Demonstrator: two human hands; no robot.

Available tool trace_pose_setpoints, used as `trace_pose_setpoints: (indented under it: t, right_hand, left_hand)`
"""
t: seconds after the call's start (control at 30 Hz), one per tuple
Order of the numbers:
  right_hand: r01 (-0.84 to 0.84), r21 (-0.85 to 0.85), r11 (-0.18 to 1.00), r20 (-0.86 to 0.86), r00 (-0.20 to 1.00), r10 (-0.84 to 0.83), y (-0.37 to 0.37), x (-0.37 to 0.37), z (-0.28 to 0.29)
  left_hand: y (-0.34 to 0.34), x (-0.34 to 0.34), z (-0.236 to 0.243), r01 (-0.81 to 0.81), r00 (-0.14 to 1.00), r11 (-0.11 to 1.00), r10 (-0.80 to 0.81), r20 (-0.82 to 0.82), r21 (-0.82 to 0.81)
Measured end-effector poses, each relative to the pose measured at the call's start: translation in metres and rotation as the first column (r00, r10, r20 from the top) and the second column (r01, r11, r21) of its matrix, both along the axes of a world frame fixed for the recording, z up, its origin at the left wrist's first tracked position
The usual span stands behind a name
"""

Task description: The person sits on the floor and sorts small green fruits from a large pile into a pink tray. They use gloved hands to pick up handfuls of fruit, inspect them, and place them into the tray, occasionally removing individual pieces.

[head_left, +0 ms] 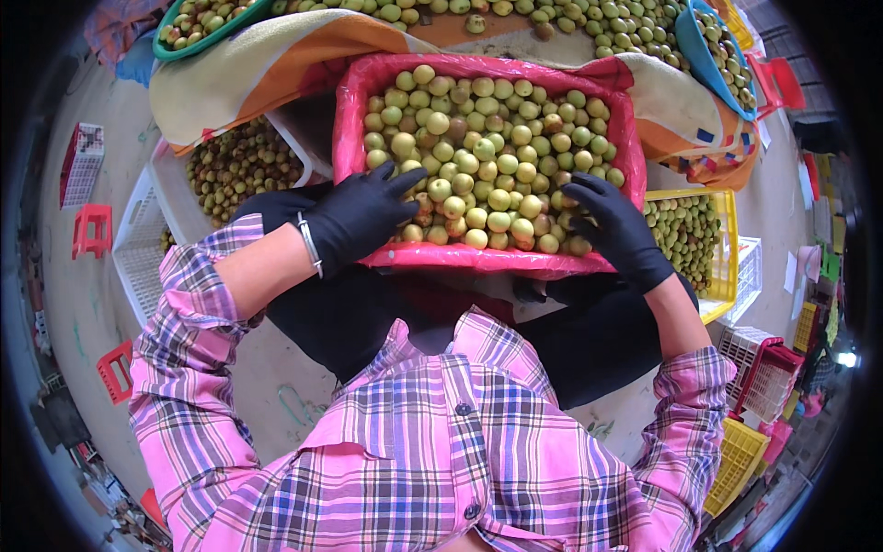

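Note:
A crate lined with pink plastic point(623, 120) holds many small round green-yellow fruits point(501, 166), some with reddish-brown patches, in front of me. My left hand point(359, 212), in a black glove with a silver bangle at the wrist, rests at the crate's front left, fingers apart and slightly bent on the fruit. My right hand point(612, 221), also black-gloved, is at the right side of the crate, fingers spread and bent, touching the fruit. I cannot see anything gripped in either hand; the fingertips are partly among the fruits.
White crates point(143, 239) of darker fruit stand at left, a yellow crate point(731, 248) of green fruit at right. Behind are a patterned cloth point(212, 64), green point(166, 46) and blue point(685, 37) basins and loose fruit. Red stools point(92, 225) and more crates point(736, 451) sit around on the floor.

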State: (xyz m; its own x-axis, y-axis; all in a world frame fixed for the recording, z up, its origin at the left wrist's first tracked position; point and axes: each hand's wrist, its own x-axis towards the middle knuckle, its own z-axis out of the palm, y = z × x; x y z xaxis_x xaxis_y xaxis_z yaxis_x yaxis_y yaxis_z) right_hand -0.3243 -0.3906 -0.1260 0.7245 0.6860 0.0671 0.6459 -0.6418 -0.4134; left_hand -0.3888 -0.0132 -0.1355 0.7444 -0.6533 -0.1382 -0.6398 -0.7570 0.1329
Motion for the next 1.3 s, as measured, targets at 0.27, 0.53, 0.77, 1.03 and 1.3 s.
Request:
trace_pose_setpoints:
  t: [0.27,0.53,0.77,1.03,1.3]
  right_hand:
    - [0.232,0.059,0.971,-0.253,0.944,-0.210,-0.040,-0.005,-0.001]
    - [0.313,0.233,0.921,-0.017,0.948,-0.318,-0.046,0.070,-0.012]
    - [0.291,0.253,0.923,-0.007,0.954,-0.299,-0.014,0.134,-0.041]
    - [0.141,0.157,0.978,0.214,0.961,-0.173,0.002,0.139,-0.048]
    - [0.209,0.074,0.975,0.025,0.977,-0.212,0.019,0.108,-0.033]
  left_hand:
    - [0.004,-0.021,0.019,-0.113,0.978,0.986,0.089,-0.189,-0.123]
    - [-0.084,0.038,-0.006,0.098,0.965,0.933,-0.005,0.261,-0.347]
    - [-0.089,0.034,-0.032,0.171,0.980,0.970,-0.149,0.132,-0.174]
    - [0.000,0.000,-0.014,0.127,0.991,0.979,-0.133,-0.027,-0.161]
    - [0.011,-0.003,-0.002,-0.010,0.973,0.946,-0.065,-0.220,-0.325]
